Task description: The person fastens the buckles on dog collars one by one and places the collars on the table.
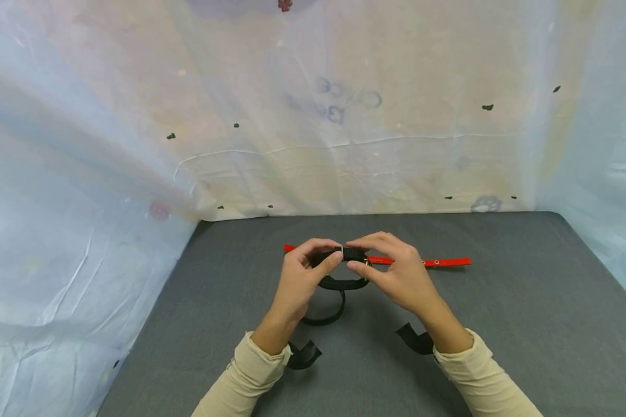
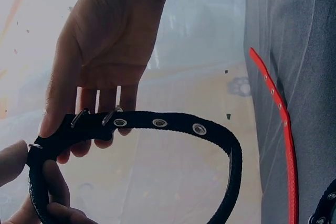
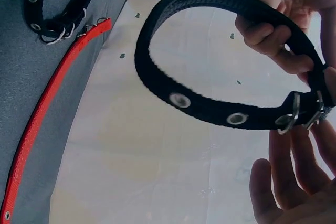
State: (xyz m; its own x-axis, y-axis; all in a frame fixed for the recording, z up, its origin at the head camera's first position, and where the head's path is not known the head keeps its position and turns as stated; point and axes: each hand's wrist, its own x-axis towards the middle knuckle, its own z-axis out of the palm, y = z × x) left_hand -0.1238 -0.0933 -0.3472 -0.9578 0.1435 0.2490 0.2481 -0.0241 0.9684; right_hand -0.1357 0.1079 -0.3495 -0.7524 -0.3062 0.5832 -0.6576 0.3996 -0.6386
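Both hands hold a black collar up above the table, formed into a loop with metal eyelets. My left hand grips its left side near a small metal keeper; in the right wrist view the left hand's fingers curl through the loop. My right hand pinches the buckle side between thumb and fingers. The buckle and a D-ring sit together there. In the left wrist view the right hand reaches in from the top, its fingertips partly hidden behind the strap.
A red collar lies stretched out across the grey table behind the hands. Another black collar, looped, is below the left hand. Black strap ends hang by the wrists. Plastic-like sheeting encloses the back and sides.
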